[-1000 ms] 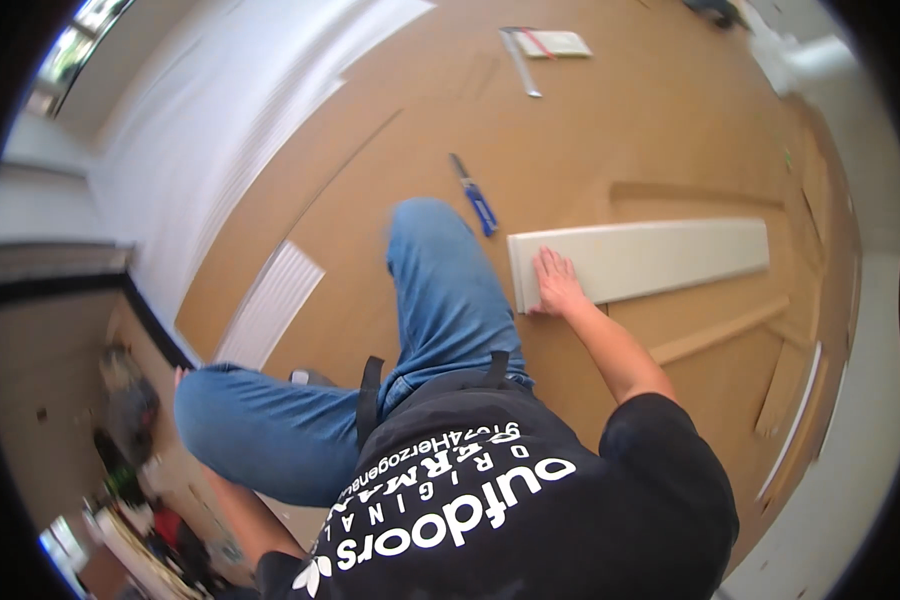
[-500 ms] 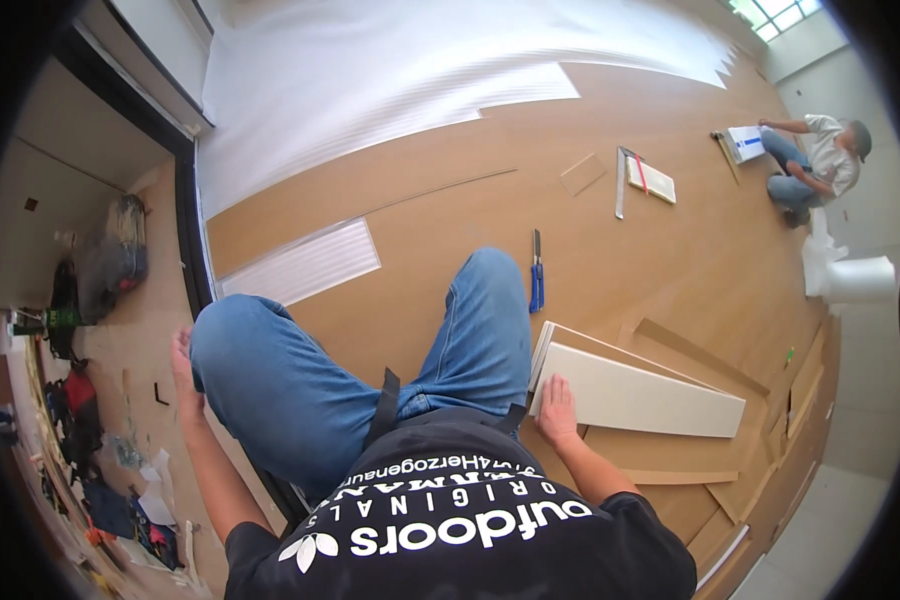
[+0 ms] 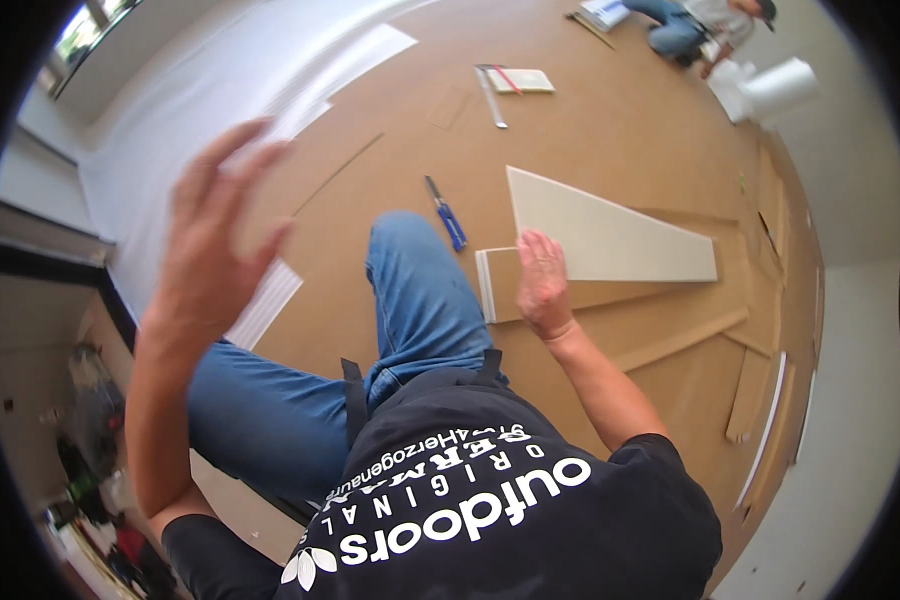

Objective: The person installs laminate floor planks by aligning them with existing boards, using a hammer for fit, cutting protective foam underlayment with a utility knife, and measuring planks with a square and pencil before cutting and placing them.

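Though motion-blurred, the left hand [image 3: 210, 240] is raised w/ fingers spread, empty. Right hand [image 3: 542, 285] lies flat, open, on a brown board [image 3: 610, 292] under a pale plank [image 3: 610, 235] on the brown floor [image 3: 630, 130]; blue knife [image 3: 447, 213] nearby.

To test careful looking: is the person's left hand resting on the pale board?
No: the left hand is raised in the air, open and blurred, while the right hand lies flat on the pale board.
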The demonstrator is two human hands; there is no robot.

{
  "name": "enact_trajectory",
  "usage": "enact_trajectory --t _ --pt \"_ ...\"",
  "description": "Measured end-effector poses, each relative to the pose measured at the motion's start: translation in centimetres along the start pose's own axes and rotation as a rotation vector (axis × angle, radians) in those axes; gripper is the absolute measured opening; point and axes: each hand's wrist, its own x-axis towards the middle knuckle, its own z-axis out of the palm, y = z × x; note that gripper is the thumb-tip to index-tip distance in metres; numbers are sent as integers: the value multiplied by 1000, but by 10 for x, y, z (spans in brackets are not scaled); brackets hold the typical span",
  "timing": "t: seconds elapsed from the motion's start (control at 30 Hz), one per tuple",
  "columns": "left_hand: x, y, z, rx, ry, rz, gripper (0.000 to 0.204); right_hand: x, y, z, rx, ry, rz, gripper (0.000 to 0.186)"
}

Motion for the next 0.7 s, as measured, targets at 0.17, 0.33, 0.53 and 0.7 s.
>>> enact_trajectory --t 0.17,0.33,0.53,0.7 --pt "36 64 92 222 -134 507 78 28 -96 -68 245 100 -35 35" --pt "29 49 136 87 27 812 22 4 -102 -77 373 80 -160 50" --pt "21 29 87 176 191 827 13 -132 79 -39 7 -24 232 55" --pt "41 -4 53 272 151 695 16 -111 160 -53 405 -34 440 53"
